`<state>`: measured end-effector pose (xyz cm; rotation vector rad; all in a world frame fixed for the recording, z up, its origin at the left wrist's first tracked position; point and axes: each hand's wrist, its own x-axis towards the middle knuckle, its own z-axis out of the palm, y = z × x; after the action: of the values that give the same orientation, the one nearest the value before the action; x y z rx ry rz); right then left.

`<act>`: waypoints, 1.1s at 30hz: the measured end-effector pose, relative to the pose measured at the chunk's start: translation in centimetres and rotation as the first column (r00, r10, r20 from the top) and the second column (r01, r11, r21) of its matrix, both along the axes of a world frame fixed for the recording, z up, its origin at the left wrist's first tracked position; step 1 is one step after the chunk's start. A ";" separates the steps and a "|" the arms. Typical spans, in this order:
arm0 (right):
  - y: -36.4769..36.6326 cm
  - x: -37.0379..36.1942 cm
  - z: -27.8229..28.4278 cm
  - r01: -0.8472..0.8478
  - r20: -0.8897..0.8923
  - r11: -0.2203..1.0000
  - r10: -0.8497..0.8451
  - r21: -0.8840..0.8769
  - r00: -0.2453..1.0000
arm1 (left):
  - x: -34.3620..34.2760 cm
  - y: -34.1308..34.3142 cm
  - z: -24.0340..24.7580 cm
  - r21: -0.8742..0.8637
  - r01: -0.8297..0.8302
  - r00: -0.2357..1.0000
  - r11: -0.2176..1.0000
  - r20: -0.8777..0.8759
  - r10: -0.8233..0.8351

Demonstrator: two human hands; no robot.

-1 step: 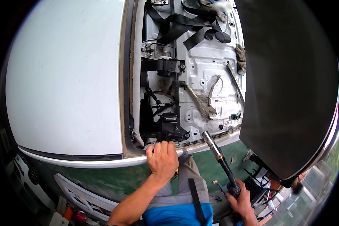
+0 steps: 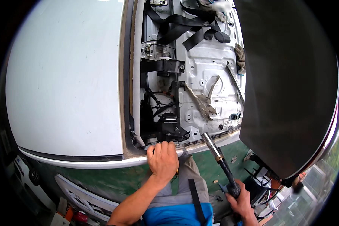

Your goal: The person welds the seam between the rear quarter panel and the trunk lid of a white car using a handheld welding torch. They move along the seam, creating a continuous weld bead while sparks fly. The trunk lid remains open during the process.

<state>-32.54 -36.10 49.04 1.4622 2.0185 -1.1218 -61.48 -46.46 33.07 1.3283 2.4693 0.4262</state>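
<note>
My right hand point(image 2: 239, 199) is wrapped round the black handle of a welding torch point(image 2: 225, 165). The torch slants up and to the left, and its bare metal nozzle ends just short of the car body's near edge. My left hand point(image 2: 162, 161) has its fingers curled over the white body edge point(image 2: 139, 161) at the corner of the rear window opening. Its fingertips are hidden beyond that edge. Past my hands lies the bare white metal shelf panel point(image 2: 196, 56). A pair of locking pliers point(image 2: 202, 103) with spread handles is on it, beside a metal bar point(image 2: 235, 84).
Black seat belts point(image 2: 192, 24) lie loose across the panel's far part, near crumpled gloves point(image 2: 240, 58). Black belt retractors point(image 2: 170, 126) line the opening. The white roof point(image 2: 67, 79) fills the left, a dark panel point(image 2: 286, 86) the right. A white body part point(image 2: 86, 197) lies lower left.
</note>
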 end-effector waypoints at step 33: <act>-1.2 -1.4 1.6 -0.167 0.066 0.977 0.177 -0.134 0.982 | 9.9 4.8 5.7 0.625 -0.058 0.742 0.779 0.548 -0.385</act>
<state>-33.94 -37.31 50.66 1.2236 1.9404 -1.0832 -51.56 -41.65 38.79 1.2847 1.6247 1.4652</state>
